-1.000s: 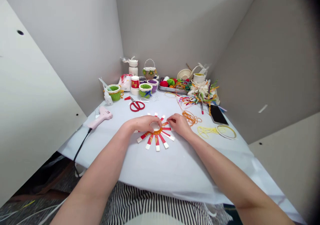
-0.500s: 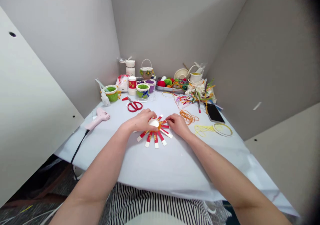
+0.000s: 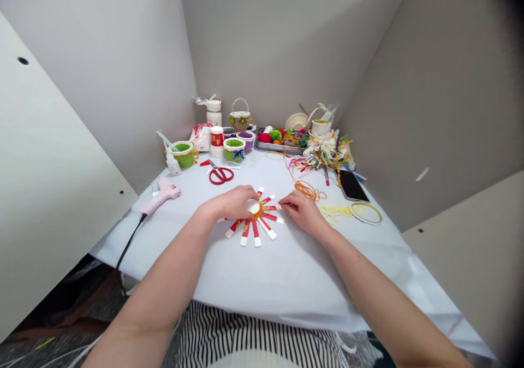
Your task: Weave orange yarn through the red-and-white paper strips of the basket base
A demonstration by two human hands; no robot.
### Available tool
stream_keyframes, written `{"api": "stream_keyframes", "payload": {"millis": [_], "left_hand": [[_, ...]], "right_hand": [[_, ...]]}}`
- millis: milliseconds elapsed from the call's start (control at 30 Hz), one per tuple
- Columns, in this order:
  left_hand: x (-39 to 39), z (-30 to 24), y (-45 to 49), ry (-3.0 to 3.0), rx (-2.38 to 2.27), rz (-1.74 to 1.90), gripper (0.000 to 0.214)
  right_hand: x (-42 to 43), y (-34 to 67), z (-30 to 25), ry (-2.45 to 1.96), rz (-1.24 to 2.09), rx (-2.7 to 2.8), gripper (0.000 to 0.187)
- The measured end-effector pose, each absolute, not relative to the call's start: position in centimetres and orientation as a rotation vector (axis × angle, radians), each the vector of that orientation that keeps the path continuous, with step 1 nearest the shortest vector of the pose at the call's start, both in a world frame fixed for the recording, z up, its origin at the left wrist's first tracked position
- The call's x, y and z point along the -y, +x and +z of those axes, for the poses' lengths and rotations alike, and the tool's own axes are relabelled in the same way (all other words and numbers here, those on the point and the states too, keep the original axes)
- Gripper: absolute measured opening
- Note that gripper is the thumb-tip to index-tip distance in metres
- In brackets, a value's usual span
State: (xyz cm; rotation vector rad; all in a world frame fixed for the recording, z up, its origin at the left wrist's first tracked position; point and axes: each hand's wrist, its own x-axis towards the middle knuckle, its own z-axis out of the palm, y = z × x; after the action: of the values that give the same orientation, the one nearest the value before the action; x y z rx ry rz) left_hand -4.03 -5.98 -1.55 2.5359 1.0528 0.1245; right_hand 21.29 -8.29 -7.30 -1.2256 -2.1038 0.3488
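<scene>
A paper cup cut into strips (image 3: 256,227) lies splayed on the white-covered table like a sun, its red strips tipped with white. Orange yarn rings the round white base at its centre. My left hand (image 3: 237,201) grips the cup's base from the left, thumb near the front and fingers behind. To the right of the strips, my right hand (image 3: 301,208) is closed in a pinch at a strip's tip; the thin orange yarn probably between its fingers is too fine to make out. Behind that hand lies a loose tangle of orange yarn (image 3: 310,190).
Red-handled scissors (image 3: 221,175) lie behind my left hand. A pink glue gun (image 3: 162,194) with a black cord rests at the left. Yellow yarn (image 3: 335,213), a hoop (image 3: 366,213) and a phone (image 3: 352,186) lie right. Green baskets (image 3: 234,150) and a yarn tray (image 3: 282,148) stand behind.
My right hand has moved slightly right and down, away from the cup's centre. The cup has turned a little under my left hand, which still holds its base.
</scene>
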Motion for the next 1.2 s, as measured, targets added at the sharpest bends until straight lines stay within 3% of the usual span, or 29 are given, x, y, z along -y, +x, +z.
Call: {"api": "stream_keyframes", "payload": {"millis": [367,667,800,1033,1200], "left_hand": [[5.2,-2.6,-4.6,2.492,-0.754,0.091,0.051],[4.8,-3.1,-4.5,2.467,-0.759,0.164,0.048],[4.9,-3.0,-4.4,2.473,-0.763,0.149,0.049],[5.0,-2.9,-4.5,2.455,-0.802,0.127,0.053],[5.1,-2.8,-4.5,2.447,-0.811,0.128,0.056]], "right_hand": [[14.1,22.2,-7.1,-1.094,0.293,2.255,0.023],[16.4,22.6,-8.2,-1.093,0.102,2.425,0.028],[15.2,22.5,-7.8,-1.214,0.067,2.359,0.027],[9.5,21.6,-6.3,-1.394,0.374,2.279,0.009],[6.4,19.5,-7.0,-1.513,0.267,2.200,0.010]]}}
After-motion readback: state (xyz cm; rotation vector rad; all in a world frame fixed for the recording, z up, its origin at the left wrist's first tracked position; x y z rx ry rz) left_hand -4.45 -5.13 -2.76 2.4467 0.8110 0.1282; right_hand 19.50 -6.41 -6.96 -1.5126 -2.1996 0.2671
